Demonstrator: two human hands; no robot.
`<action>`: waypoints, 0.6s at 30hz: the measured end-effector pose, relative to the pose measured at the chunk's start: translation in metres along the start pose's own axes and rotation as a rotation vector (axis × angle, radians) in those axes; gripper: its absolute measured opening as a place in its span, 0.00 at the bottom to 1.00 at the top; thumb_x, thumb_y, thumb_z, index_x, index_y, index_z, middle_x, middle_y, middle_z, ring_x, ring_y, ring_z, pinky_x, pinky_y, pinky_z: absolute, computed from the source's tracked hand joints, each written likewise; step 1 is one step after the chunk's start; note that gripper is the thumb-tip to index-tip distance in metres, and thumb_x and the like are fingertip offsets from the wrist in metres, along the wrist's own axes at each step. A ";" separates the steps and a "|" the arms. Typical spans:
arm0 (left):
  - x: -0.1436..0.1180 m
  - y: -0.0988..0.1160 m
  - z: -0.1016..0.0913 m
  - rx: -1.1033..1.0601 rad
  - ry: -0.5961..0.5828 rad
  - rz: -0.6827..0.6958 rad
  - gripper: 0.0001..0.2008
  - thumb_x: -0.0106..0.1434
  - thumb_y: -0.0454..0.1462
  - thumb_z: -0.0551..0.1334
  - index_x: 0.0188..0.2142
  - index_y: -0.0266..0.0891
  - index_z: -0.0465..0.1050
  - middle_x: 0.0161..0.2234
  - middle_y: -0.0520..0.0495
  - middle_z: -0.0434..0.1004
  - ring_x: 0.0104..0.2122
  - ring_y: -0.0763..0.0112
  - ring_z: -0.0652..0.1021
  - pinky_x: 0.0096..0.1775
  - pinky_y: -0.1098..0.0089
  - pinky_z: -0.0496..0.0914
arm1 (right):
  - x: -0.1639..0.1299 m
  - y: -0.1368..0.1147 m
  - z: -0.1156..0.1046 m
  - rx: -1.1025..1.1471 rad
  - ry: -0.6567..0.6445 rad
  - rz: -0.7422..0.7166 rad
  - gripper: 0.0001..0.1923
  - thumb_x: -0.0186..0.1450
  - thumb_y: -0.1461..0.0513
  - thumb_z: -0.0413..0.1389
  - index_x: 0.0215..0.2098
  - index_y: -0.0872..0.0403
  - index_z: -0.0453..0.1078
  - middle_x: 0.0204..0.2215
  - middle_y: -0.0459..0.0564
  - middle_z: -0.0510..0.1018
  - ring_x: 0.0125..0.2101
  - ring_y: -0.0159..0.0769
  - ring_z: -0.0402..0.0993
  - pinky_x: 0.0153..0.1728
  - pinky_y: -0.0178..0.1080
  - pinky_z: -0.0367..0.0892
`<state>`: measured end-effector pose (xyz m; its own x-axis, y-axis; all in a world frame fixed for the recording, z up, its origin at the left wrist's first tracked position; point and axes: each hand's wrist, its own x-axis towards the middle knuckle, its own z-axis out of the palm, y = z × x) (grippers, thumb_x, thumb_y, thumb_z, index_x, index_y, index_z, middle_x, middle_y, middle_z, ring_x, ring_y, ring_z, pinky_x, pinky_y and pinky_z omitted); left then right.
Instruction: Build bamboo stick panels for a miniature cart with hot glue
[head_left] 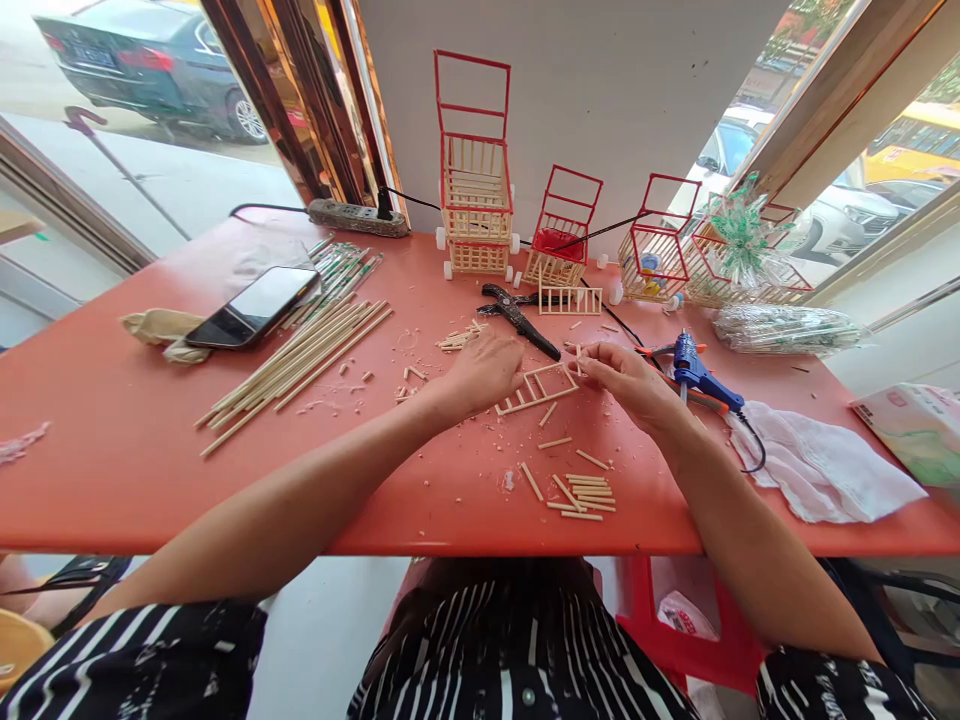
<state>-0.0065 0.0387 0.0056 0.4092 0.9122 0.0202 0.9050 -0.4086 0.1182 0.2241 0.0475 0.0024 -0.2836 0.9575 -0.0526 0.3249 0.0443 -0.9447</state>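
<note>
A small ladder-like frame of wooden sticks (537,390) lies on the red table in front of me. Over its left end, my left hand (489,372) is closed, fingers curled down onto it; the fingertips are partly hidden. My right hand (616,378) pinches a short wooden stick (578,360) upright by the frame's right end. Just beyond my hands lie black-handled pliers (517,318) and another slatted panel (571,301). Nearer the front edge is a group of short cut sticks (589,493), with a few loose ones scattered above it.
Long sticks (300,365) and a phone (253,305) lie left. Red-trimmed miniature carts (477,185) line the wall beside a power strip (358,217). A blue glue gun (696,368), white cloth (825,465) and tissue box (911,430) are on the right.
</note>
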 end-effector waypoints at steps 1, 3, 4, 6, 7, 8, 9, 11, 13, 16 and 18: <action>0.000 0.001 -0.001 -0.001 -0.003 -0.001 0.12 0.69 0.34 0.56 0.42 0.34 0.79 0.44 0.35 0.84 0.48 0.51 0.79 0.53 0.59 0.69 | 0.000 0.001 0.000 0.028 0.003 0.009 0.17 0.59 0.49 0.68 0.31 0.51 0.71 0.29 0.48 0.73 0.34 0.36 0.67 0.35 0.39 0.60; -0.002 0.003 -0.004 -0.011 -0.016 -0.005 0.12 0.69 0.34 0.57 0.41 0.34 0.79 0.45 0.35 0.84 0.49 0.50 0.79 0.53 0.58 0.69 | 0.001 0.002 0.000 0.074 0.009 0.022 0.18 0.58 0.49 0.70 0.31 0.51 0.71 0.31 0.49 0.74 0.37 0.39 0.70 0.37 0.40 0.62; -0.003 0.003 -0.006 -0.022 -0.021 -0.012 0.11 0.69 0.34 0.57 0.41 0.34 0.79 0.44 0.34 0.84 0.49 0.50 0.79 0.53 0.58 0.69 | 0.001 0.002 0.001 0.082 0.008 0.024 0.18 0.58 0.49 0.70 0.31 0.51 0.71 0.31 0.49 0.74 0.38 0.39 0.71 0.37 0.40 0.63; -0.005 0.004 -0.009 -0.057 -0.013 -0.035 0.11 0.69 0.34 0.57 0.41 0.34 0.79 0.42 0.35 0.84 0.47 0.50 0.79 0.51 0.58 0.69 | 0.001 0.002 0.001 0.065 -0.004 0.022 0.18 0.59 0.49 0.69 0.31 0.51 0.71 0.30 0.49 0.73 0.37 0.39 0.70 0.36 0.39 0.62; -0.006 0.003 -0.010 -0.081 0.000 -0.042 0.11 0.68 0.34 0.57 0.40 0.35 0.79 0.41 0.36 0.84 0.46 0.50 0.80 0.50 0.58 0.69 | 0.000 0.001 0.001 0.049 -0.010 0.019 0.18 0.59 0.48 0.69 0.31 0.51 0.71 0.30 0.48 0.73 0.36 0.38 0.69 0.35 0.39 0.61; -0.006 0.002 -0.009 -0.108 0.020 -0.040 0.11 0.68 0.34 0.57 0.40 0.35 0.79 0.40 0.37 0.84 0.45 0.51 0.80 0.50 0.58 0.69 | -0.001 0.000 0.001 0.033 -0.015 0.012 0.19 0.59 0.47 0.69 0.31 0.51 0.72 0.30 0.48 0.73 0.35 0.37 0.68 0.34 0.38 0.60; -0.006 0.000 -0.007 -0.138 0.046 -0.031 0.11 0.67 0.34 0.58 0.40 0.36 0.80 0.40 0.38 0.84 0.45 0.52 0.79 0.49 0.59 0.69 | -0.001 -0.001 0.001 0.020 -0.021 0.000 0.19 0.59 0.47 0.69 0.32 0.51 0.72 0.30 0.48 0.74 0.34 0.36 0.67 0.34 0.38 0.60; -0.005 -0.005 -0.003 -0.197 0.101 -0.006 0.11 0.65 0.33 0.58 0.40 0.38 0.81 0.40 0.40 0.84 0.43 0.54 0.79 0.48 0.60 0.69 | -0.003 -0.003 0.001 -0.002 -0.036 -0.032 0.19 0.59 0.46 0.68 0.32 0.51 0.72 0.31 0.47 0.75 0.35 0.36 0.68 0.37 0.39 0.62; -0.003 -0.009 0.000 -0.257 0.139 0.015 0.12 0.64 0.33 0.59 0.40 0.38 0.82 0.39 0.42 0.85 0.42 0.57 0.79 0.48 0.61 0.69 | -0.003 -0.003 0.002 -0.049 -0.019 -0.078 0.18 0.61 0.47 0.66 0.33 0.51 0.72 0.34 0.49 0.77 0.38 0.38 0.71 0.41 0.40 0.65; -0.002 -0.011 -0.001 -0.349 0.157 0.049 0.13 0.64 0.32 0.59 0.38 0.39 0.84 0.36 0.43 0.85 0.40 0.59 0.80 0.45 0.63 0.69 | -0.002 -0.002 0.006 -0.207 0.095 -0.181 0.13 0.62 0.50 0.63 0.33 0.52 0.73 0.44 0.55 0.80 0.44 0.42 0.74 0.43 0.42 0.67; -0.004 -0.009 -0.003 -0.371 0.185 0.054 0.13 0.64 0.32 0.59 0.37 0.39 0.85 0.36 0.43 0.86 0.39 0.60 0.81 0.44 0.63 0.69 | -0.002 0.000 0.010 -0.333 0.181 -0.259 0.10 0.62 0.53 0.62 0.32 0.51 0.74 0.45 0.56 0.80 0.43 0.43 0.74 0.42 0.42 0.67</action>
<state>-0.0170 0.0388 0.0079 0.3964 0.8936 0.2105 0.7660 -0.4483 0.4607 0.2161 0.0425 -0.0011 -0.2406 0.9360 0.2570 0.5450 0.3494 -0.7622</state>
